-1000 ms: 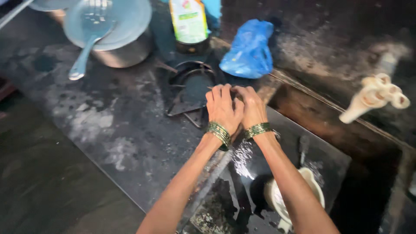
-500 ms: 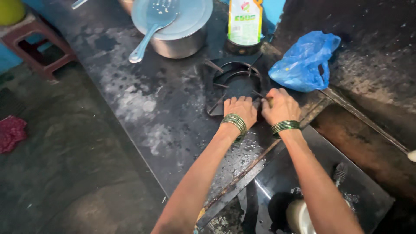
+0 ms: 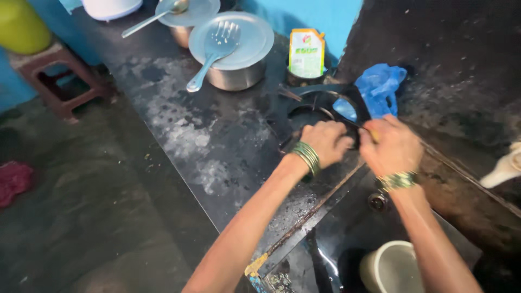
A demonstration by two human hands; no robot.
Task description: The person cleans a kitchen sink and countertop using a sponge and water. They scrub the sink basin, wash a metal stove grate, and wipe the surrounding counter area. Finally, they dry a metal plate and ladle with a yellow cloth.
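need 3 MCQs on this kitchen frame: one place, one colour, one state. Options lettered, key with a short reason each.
1. Where does the slotted spatula lie?
A. on the flat lid of the steel pot
B. in the sink
C. on the floor

2. What colour is the plastic bag beyond the hands?
A. red
B. blue
C. white

3. How do the left hand and right hand stand?
A. both raised clear of the counter
B. one in the sink, one on the pot
C. both closed on the black burner stand at the counter's edge

Key: 1 A, its head rests on the lid, handle pointing off the edge. 2 B, the crumpled bag is bright blue. 3 C, both fists grip at the dark metal ring beside the sink.
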